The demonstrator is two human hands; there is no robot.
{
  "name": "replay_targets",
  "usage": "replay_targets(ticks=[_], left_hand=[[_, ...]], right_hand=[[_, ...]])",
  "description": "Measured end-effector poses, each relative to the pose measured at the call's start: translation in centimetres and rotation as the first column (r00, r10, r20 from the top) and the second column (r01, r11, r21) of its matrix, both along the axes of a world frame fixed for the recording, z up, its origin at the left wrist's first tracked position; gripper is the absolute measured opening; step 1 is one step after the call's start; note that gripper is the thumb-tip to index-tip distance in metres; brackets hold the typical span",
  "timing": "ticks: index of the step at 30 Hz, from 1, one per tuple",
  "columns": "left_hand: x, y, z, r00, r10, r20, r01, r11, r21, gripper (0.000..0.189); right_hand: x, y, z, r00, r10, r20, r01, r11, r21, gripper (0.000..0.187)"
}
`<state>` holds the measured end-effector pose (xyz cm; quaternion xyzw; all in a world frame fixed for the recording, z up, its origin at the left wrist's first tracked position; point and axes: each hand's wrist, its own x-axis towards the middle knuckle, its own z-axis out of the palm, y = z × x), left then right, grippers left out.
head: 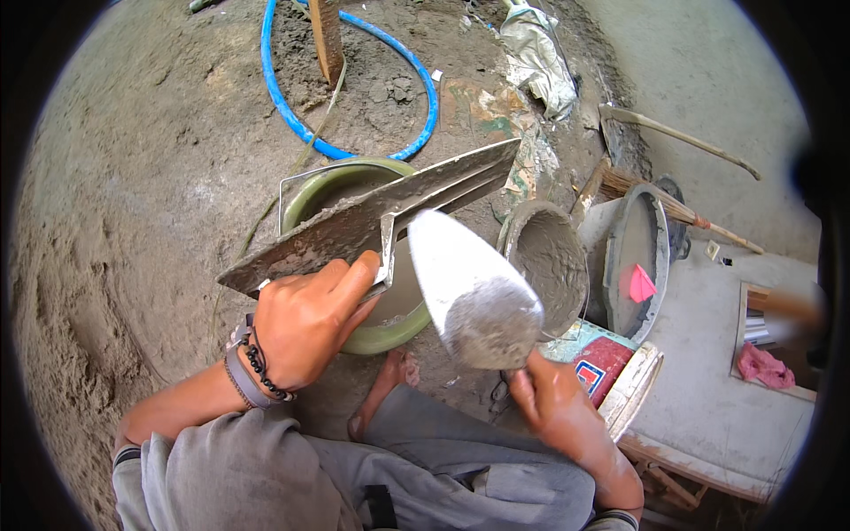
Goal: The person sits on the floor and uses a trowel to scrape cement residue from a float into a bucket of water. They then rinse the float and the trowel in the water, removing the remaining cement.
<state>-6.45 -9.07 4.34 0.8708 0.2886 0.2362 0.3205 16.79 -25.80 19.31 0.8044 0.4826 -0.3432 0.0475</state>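
My left hand (312,318) grips the handle of a rectangular plastering trowel (312,249). Its long steel blade is smeared with grey mortar and slants up to the right. In my right hand (558,398) is a pointed masonry trowel (475,292), blade upward. The tip half shines white; the part near the handle looks grey, and I cannot tell whether that is mortar or reflection. Below both tools stands a green bucket (392,340) with a wire handle and grey, wet contents, partly hidden by the plastering trowel. The two blades overlap in view; contact between them cannot be made out.
Right of the green bucket is a mortar-coated pail (548,265). Beyond it stand a grey tub (654,219) with a pink object (641,284) and a red paint bucket (607,372). A blue hose (431,99), wooden post (327,43), broom (671,206) and hoe (677,136) lie farther out.
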Motion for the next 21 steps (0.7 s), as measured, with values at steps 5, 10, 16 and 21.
replay_targets(ticks=[5,10,16,21], left_hand=[[0.4,-0.2,-0.2,0.999,0.044,-0.010,-0.043,0.998,0.055,0.045],[0.6,-0.1,-0.6,0.999,0.031,-0.025,-0.028,0.992,0.121,0.045],[0.4,-0.2,-0.6,0.999,0.042,-0.028,-0.039,0.992,0.119,0.047],[0.4,-0.2,-0.7,0.999,0.042,-0.026,-0.039,0.995,0.096,0.048]], right_hand=[[-0.4,0.9,0.6,0.983,-0.182,0.042,0.178,0.981,0.070,0.025],[-1.2,1.4,0.9,0.994,-0.046,-0.098,0.039,0.996,-0.076,0.023],[-1.4,1.4,1.0,0.993,-0.112,0.037,0.114,0.993,-0.037,0.025],[-1.8,2.0,1.4,0.997,-0.081,-0.004,0.079,0.987,-0.143,0.026]])
